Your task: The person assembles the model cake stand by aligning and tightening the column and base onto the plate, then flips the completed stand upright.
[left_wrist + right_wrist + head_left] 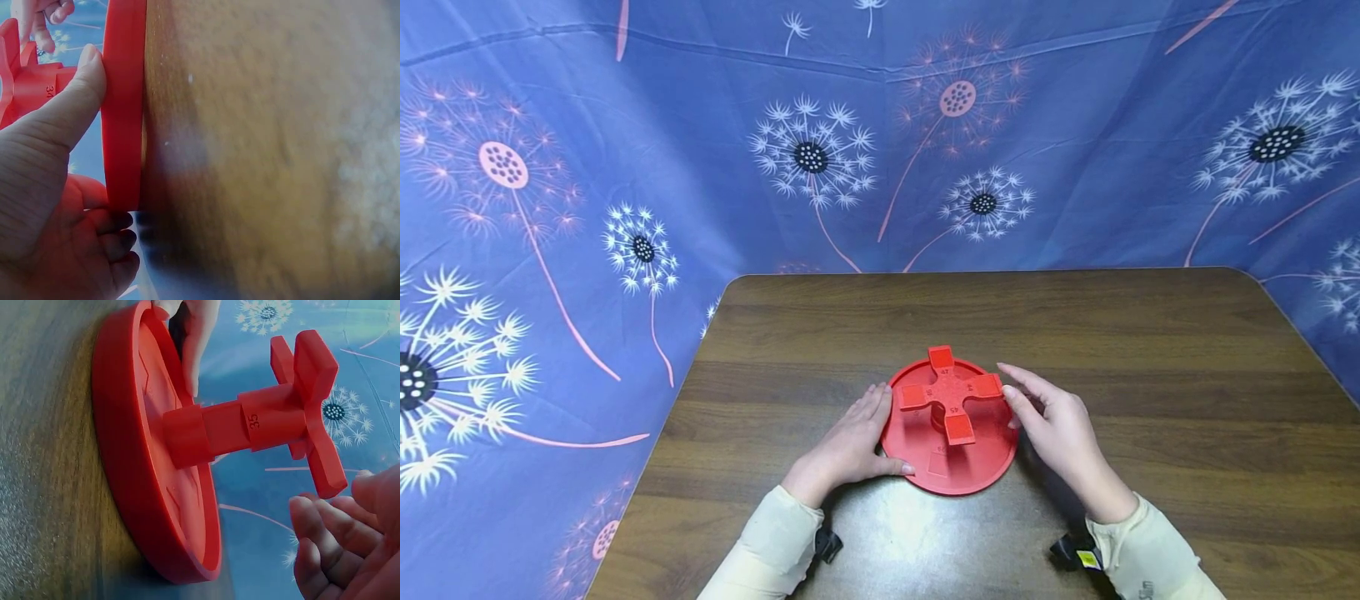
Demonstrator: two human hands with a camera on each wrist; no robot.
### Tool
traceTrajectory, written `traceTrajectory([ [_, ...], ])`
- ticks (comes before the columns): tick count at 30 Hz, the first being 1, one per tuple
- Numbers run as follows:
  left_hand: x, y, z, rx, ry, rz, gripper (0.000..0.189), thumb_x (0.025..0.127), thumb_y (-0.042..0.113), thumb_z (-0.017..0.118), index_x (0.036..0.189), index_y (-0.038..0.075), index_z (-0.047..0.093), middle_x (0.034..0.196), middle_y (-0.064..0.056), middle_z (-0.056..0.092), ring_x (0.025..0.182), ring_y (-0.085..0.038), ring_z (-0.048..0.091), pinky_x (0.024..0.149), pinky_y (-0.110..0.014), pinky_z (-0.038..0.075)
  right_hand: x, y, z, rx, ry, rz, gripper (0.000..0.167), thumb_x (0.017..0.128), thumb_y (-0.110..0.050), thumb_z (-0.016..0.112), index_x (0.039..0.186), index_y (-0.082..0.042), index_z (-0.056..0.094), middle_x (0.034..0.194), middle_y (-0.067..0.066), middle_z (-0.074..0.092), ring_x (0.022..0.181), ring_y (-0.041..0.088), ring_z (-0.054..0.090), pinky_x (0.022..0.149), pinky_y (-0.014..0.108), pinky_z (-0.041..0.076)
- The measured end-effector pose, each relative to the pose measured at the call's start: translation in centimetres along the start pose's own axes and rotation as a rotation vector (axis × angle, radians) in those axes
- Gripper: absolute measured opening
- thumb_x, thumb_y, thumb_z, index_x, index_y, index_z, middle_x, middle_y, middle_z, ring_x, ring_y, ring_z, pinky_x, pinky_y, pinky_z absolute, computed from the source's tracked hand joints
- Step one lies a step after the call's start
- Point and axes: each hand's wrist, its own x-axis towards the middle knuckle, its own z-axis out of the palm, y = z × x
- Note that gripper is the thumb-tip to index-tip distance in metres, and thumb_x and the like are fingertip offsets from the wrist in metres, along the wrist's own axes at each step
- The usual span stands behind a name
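Note:
A red plastic round base [955, 479] with a raised rim lies flat on the table. From its middle rises a post [225, 428], topped by a four-armed red cross piece [950, 389] with small numbers on it. My left hand [850, 442] holds the base by its left side, thumb over the front-left rim and fingers along the outer edge. At the right arm of the cross is my right hand [1060, 429], its thumb and fingers spread around the arm's tip without closing on it. Whether a fingertip touches the arm, I cannot tell.
The wooden table [1150, 350] reaches back to a blue cloth [880, 208] printed with dandelions. Dark wrist cameras [829, 544] sit at the pale sleeves [775, 537].

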Motion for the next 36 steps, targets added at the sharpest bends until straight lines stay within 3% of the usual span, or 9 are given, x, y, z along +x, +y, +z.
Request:
traceTrajectory([
  [3, 0.0, 0.0, 0.0, 0.0, 0.0, 0.001, 0.117, 0.075, 0.063, 0.074, 0.154, -0.002, 0.016, 0.16, -0.018, 0.015, 0.148, -0.031, 0.012, 0.119, -0.04, 0.017, -0.1, 0.0, 0.1, 0.027, -0.039, 0.027, 0.033, 0.093, -0.005, 0.064, 0.126, -0.006, 0.066, 0.073, 0.006, 0.069, 0.056, 0.017, 0.064, 0.056, 0.016, 0.047],
  [8, 0.1, 0.0, 0.0, 0.004, 0.002, 0.004, 0.117, 0.075, 0.062, 0.074, 0.154, -0.002, 0.016, 0.16, -0.018, 0.015, 0.148, -0.031, 0.012, 0.119, -0.04, 0.016, -0.3, 0.0, 0.0, 0.135, -0.065, 0.035, 0.033, 0.09, 0.0, 0.067, 0.122, -0.002, 0.066, 0.091, 0.012, 0.074, 0.059, 0.018, 0.067, 0.059, 0.016, 0.051],
  [16, 0.0, 0.1, -0.1, 0.007, 0.0, -0.001, 0.117, 0.075, 0.062, 0.074, 0.154, -0.002, 0.016, 0.16, -0.019, 0.016, 0.148, -0.032, 0.012, 0.12, -0.04, 0.016, -0.7, 0.0, -0.1, 0.296, -0.118, 0.055, 0.026, 0.087, 0.003, 0.069, 0.114, 0.002, 0.065, 0.099, 0.018, 0.072, 0.072, 0.011, 0.071, 0.062, 0.031, 0.059],
  [26, -0.1, 0.1, 0.0, 0.012, 0.011, 0.009, 0.117, 0.075, 0.062, 0.074, 0.153, -0.004, 0.018, 0.159, -0.02, 0.017, 0.147, -0.033, 0.014, 0.119, -0.041, 0.017, -1.2, -0.1, 0.0, 0.295, -0.128, 0.035, 0.024, 0.084, 0.003, 0.072, 0.106, 0.002, 0.065, 0.093, 0.016, 0.073, 0.072, 0.01, 0.07, 0.063, 0.029, 0.059],
  [36, 0.0, 0.0, 0.0, 0.007, 0.015, 0.014, 0.117, 0.075, 0.062, 0.074, 0.153, -0.004, 0.018, 0.16, -0.02, 0.017, 0.147, -0.033, 0.014, 0.119, -0.042, 0.018, -1.7, -0.4, 0.2, 0.228, -0.117, 0.017, 0.029, 0.08, 0.0, 0.077, 0.107, -0.003, 0.07, 0.09, 0.009, 0.074, 0.075, 0.006, 0.068, 0.063, 0.017, 0.055],
])
